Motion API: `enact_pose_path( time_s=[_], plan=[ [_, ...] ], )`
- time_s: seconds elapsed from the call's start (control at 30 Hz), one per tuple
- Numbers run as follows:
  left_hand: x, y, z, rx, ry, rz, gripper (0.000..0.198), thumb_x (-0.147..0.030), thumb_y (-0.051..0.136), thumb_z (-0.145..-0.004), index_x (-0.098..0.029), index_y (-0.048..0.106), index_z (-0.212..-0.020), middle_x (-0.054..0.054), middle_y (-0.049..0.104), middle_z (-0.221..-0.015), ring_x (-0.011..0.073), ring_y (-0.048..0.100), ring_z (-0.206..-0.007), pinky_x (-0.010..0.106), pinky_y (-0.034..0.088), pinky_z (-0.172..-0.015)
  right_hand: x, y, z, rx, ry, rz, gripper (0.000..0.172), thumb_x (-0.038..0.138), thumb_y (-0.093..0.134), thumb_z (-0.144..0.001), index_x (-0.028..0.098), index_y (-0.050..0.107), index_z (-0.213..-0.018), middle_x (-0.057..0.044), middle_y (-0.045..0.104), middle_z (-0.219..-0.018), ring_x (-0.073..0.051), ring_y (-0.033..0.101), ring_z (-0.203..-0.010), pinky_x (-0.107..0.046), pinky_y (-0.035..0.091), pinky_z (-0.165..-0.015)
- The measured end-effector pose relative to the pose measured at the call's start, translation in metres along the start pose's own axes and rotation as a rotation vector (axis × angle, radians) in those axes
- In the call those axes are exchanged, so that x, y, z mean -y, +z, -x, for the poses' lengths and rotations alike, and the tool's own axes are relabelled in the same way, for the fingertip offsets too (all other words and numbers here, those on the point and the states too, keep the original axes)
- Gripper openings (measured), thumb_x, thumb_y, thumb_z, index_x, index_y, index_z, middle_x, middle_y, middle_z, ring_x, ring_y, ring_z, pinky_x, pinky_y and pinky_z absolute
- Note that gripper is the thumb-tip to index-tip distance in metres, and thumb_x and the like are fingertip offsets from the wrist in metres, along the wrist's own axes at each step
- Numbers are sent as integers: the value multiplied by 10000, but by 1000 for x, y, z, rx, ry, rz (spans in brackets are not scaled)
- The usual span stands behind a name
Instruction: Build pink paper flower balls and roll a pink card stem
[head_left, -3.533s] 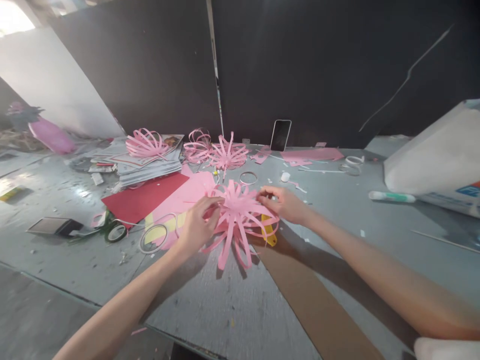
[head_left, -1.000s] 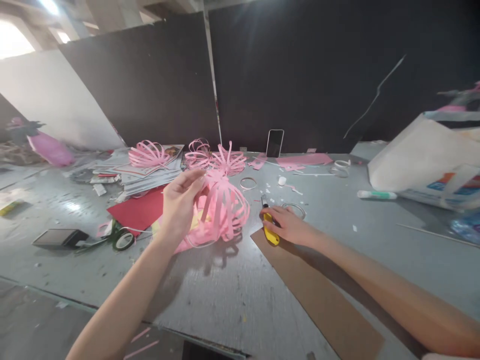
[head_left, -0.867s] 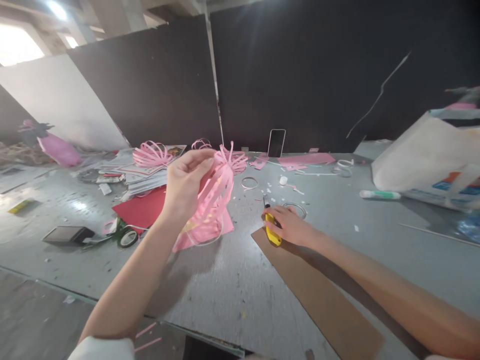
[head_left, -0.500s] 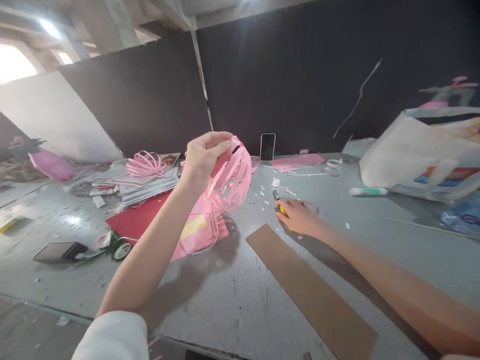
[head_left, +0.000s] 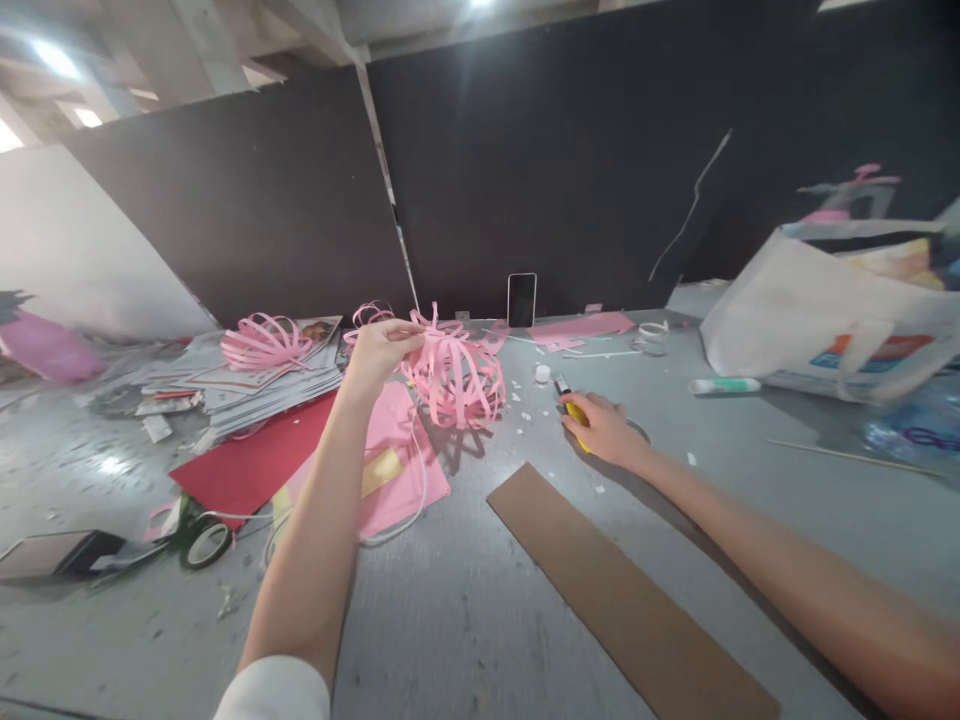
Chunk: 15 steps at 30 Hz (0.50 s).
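Note:
My left hand [head_left: 386, 350] pinches the top of a pink paper-strip ball [head_left: 457, 385], a round cage of thin curved strips. The ball hangs at or just above the tabletop; whether it touches, I cannot tell. My right hand [head_left: 600, 425] is closed around a yellow utility knife [head_left: 576, 415] low over the grey table, its grey tip pointing away from me. Just beyond the knife is a small white round piece [head_left: 542, 374]. Pink paper [head_left: 397, 420] and red paper [head_left: 255, 455] lie under and beside my left forearm.
A brown cardboard strip [head_left: 600, 570] lies between my arms. A phone [head_left: 522, 300] stands against the dark panel. At left, another pink strip ball [head_left: 266, 342] rests on stacked papers [head_left: 277, 390], near green tape [head_left: 206, 543]. A white bag [head_left: 795, 310] and a marker [head_left: 724, 387] are at right.
My left hand has lowered the pink paper-strip ball toward the table, and the ball now looks more upright. My right hand stays on the yellow utility knife. The view has shifted slightly right.

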<state>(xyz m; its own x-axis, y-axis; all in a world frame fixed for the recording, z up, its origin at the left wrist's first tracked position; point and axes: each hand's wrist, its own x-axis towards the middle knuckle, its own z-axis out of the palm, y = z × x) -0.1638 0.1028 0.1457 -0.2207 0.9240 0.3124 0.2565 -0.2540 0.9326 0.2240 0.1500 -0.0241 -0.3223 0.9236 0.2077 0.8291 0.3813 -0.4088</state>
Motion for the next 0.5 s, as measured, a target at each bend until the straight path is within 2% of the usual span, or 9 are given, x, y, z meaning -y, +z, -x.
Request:
enact_pose_path(
  time_s=[0.13, 0.27, 0.37, 0.5],
  plan=[
    [17, -4, -6, 22, 29, -115, 193, -264, 829, -698, -160, 845, -859, 50, 787, -804, 138, 638, -641, 279, 490, -657, 0, -1, -1, -1, 8, -7, 333, 410, 480, -1010, 304, 653, -1274, -110, 717, -1202, -348, 659, -1214, -591, 395, -1112],
    [29, 9, -9, 53, 68, -111, 209, -290, 812, -705, -158, 847, -863, 67, 799, -812, 182, 702, -713, 301, 528, -719, 0, -1, 0, -1, 13, -8, 338, 403, 491, -1003, 301, 660, -1277, -112, 718, -1204, -351, 657, -1207, -593, 396, -1114],
    [39, 20, -9, 75, 49, -146, 226, -282, 812, -698, -156, 857, -880, 83, 819, -840, 230, 756, -796, 321, 551, -771, -1, -1, 0, -6, 9, 1, 343, 409, 499, -1005, 307, 661, -1289, -114, 719, -1209, -357, 654, -1213, -587, 406, -1107],
    [50, 28, -10, 106, 15, -184, 232, -243, 804, -684, -152, 867, -888, 85, 822, -809, 256, 781, -802, 330, 565, -774, -4, 1, 0, -17, -8, 4, 334, 409, 497, -1017, 318, 654, -1298, -117, 712, -1250, -360, 638, -1258, -586, 402, -1113]
  ],
)
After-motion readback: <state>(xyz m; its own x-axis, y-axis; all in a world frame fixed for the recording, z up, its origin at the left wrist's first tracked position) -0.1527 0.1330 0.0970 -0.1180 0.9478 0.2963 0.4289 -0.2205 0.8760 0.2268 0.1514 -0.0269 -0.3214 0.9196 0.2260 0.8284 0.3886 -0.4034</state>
